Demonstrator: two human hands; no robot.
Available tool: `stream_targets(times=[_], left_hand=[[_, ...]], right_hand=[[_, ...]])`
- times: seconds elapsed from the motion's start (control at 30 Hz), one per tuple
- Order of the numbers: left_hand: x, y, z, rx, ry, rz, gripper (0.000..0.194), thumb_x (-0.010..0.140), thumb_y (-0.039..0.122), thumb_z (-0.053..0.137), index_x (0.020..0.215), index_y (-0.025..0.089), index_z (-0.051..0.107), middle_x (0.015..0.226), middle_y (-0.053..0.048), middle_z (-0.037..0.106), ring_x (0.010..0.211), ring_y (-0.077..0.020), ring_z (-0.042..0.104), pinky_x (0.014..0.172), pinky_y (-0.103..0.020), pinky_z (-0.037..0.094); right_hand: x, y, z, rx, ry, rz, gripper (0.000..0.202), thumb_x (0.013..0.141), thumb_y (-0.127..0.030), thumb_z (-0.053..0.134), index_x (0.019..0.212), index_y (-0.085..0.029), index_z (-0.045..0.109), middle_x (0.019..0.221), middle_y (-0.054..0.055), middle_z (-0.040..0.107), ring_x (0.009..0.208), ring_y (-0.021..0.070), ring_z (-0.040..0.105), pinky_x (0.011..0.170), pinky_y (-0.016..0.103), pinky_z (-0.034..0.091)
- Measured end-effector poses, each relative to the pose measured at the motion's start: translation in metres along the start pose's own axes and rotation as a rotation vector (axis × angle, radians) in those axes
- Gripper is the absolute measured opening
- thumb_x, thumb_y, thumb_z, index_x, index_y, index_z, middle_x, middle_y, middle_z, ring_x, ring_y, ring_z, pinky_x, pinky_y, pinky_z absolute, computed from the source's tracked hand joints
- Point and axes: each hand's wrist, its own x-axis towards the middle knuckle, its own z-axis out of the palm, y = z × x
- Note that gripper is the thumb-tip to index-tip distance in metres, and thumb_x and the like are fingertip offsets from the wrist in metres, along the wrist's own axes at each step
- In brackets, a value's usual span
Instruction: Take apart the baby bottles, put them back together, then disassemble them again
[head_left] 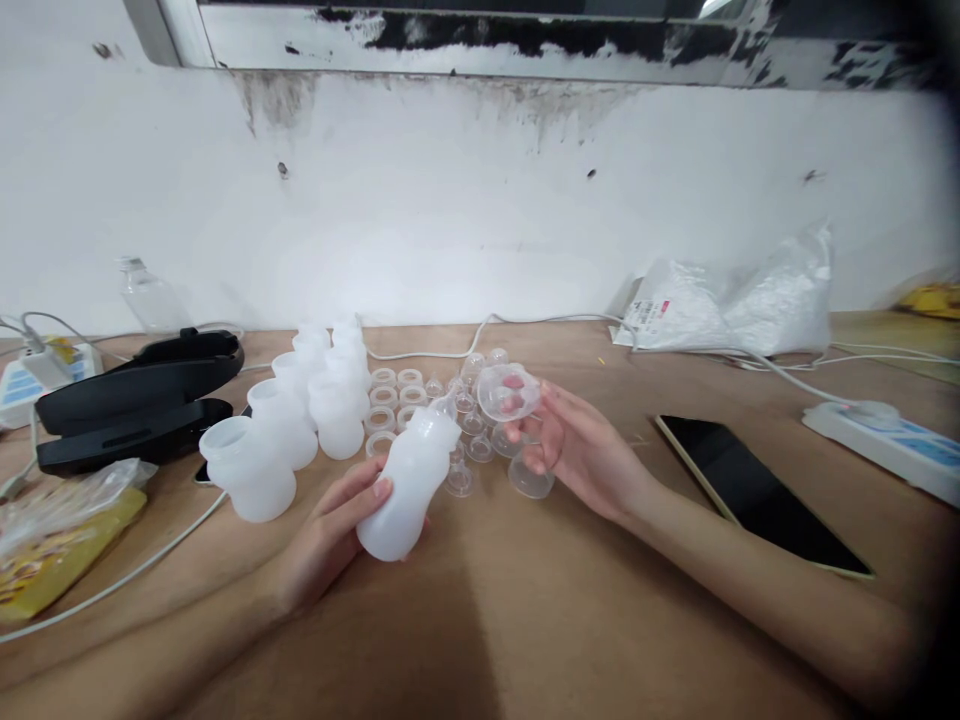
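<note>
My left hand (352, 520) is closed round a white baby bottle (401, 500), tilted to the upper right with a clear nipple (446, 405) on its top. In my right hand (574, 440) a clear domed cap (499, 393) is pinched by its edge, close to the nipple but apart from it. Another clear cap (532, 478) rests on the table beneath that hand. Several loose nipples (474, 425) stand behind the bottle. To their left lie several translucent rings (382, 396), and beside these are rows of open white bottles (251, 475).
At the left are an open black case (142, 390), a yellow snack bag (67, 540) and a power strip (49, 375). A phone (757, 490) and another power strip (892, 445) lie at right. A plastic bag (735, 300) and a white cable (555, 318) are near the wall.
</note>
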Motion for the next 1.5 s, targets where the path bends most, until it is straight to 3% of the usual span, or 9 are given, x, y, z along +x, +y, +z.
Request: stream_targets(times=[0.2, 0.37, 0.53, 0.67, 0.93, 1.27, 1.33, 1.4, 1.5], left_hand=[[0.001, 0.0, -0.001, 0.122, -0.024, 0.003, 0.037, 0.078, 0.037, 0.052, 0.107, 0.014, 0.052, 0.074, -0.005, 0.056, 0.06, -0.013, 0.052, 0.044, -0.019, 0.043], [0.003, 0.001, 0.0, 0.167, -0.025, 0.005, 0.039, 0.079, 0.041, 0.048, 0.103, 0.011, 0.054, 0.065, -0.005, 0.056, 0.05, -0.011, 0.05, 0.037, -0.017, 0.04], [0.0, 0.002, 0.002, 0.221, -0.044, 0.014, 0.037, 0.081, 0.043, 0.044, 0.093, 0.011, 0.056, 0.062, -0.006, 0.059, 0.044, -0.0093, 0.049, 0.035, -0.016, 0.038], [-0.001, 0.003, 0.003, 0.27, -0.046, 0.018, 0.038, 0.079, 0.046, 0.045, 0.09, 0.011, 0.057, 0.06, -0.004, 0.058, 0.04, -0.0085, 0.049, 0.035, -0.017, 0.038], [-0.003, 0.005, 0.005, 0.352, -0.021, -0.027, 0.043, 0.078, 0.047, 0.046, 0.103, 0.014, 0.056, 0.059, -0.002, 0.058, 0.043, -0.0094, 0.048, 0.037, -0.017, 0.038], [-0.001, 0.002, 0.005, 0.306, -0.054, 0.006, 0.04, 0.081, 0.047, 0.043, 0.097, 0.013, 0.055, 0.062, -0.004, 0.058, 0.045, -0.0096, 0.049, 0.038, -0.017, 0.037], [-0.004, 0.004, 0.006, 0.311, -0.067, 0.033, 0.04, 0.081, 0.048, 0.042, 0.097, 0.014, 0.054, 0.064, -0.004, 0.059, 0.046, -0.0103, 0.049, 0.04, -0.019, 0.038], [-0.007, 0.005, 0.007, 0.327, -0.071, 0.067, 0.037, 0.08, 0.047, 0.044, 0.099, 0.017, 0.053, 0.07, -0.004, 0.059, 0.052, -0.0118, 0.051, 0.046, -0.02, 0.039], [-0.009, 0.002, 0.005, 0.336, -0.08, 0.134, 0.034, 0.076, 0.045, 0.052, 0.1, 0.021, 0.052, 0.087, -0.004, 0.058, 0.071, -0.0159, 0.052, 0.058, -0.022, 0.04]], right_hand=[[-0.003, -0.006, 0.006, -0.315, -0.078, -0.151, 0.022, 0.075, -0.025, 0.058, 0.097, -0.026, 0.057, 0.101, 0.003, 0.054, 0.064, 0.0096, 0.054, 0.041, 0.019, 0.045], [-0.005, -0.008, 0.007, -0.466, -0.146, -0.166, 0.029, 0.074, -0.023, 0.059, 0.103, -0.028, 0.057, 0.095, 0.002, 0.059, 0.05, 0.0052, 0.049, 0.042, 0.02, 0.044], [-0.007, -0.004, 0.004, -0.556, -0.175, -0.115, 0.036, 0.074, -0.026, 0.06, 0.109, -0.028, 0.056, 0.075, 0.0, 0.06, 0.049, 0.0076, 0.046, 0.046, 0.024, 0.043], [-0.009, -0.001, 0.006, -0.542, -0.178, -0.084, 0.036, 0.072, -0.028, 0.061, 0.108, -0.026, 0.057, 0.078, 0.001, 0.061, 0.049, 0.0078, 0.045, 0.047, 0.024, 0.043], [-0.012, 0.006, 0.007, -0.566, -0.17, -0.074, 0.033, 0.07, -0.026, 0.063, 0.102, -0.028, 0.06, 0.091, 0.0, 0.061, 0.053, 0.0072, 0.048, 0.051, 0.023, 0.044], [-0.011, 0.005, 0.013, -0.536, -0.178, -0.147, 0.034, 0.075, -0.028, 0.058, 0.109, -0.029, 0.054, 0.1, 0.001, 0.06, 0.063, 0.011, 0.053, 0.056, 0.026, 0.046], [-0.014, 0.008, 0.019, -0.473, -0.203, -0.135, 0.042, 0.075, -0.029, 0.057, 0.116, -0.031, 0.046, 0.108, 0.002, 0.056, 0.078, 0.014, 0.057, 0.066, 0.028, 0.048], [-0.021, 0.016, 0.029, -0.393, -0.228, -0.078, 0.063, 0.069, -0.029, 0.065, 0.124, -0.032, 0.035, 0.115, 0.004, 0.053, 0.095, 0.0184, 0.055, 0.079, 0.034, 0.046], [-0.033, 0.024, 0.044, -0.303, -0.233, 0.019, 0.077, 0.06, -0.027, 0.072, 0.125, -0.031, 0.03, 0.114, 0.007, 0.052, 0.1, 0.0222, 0.054, 0.084, 0.042, 0.045]])
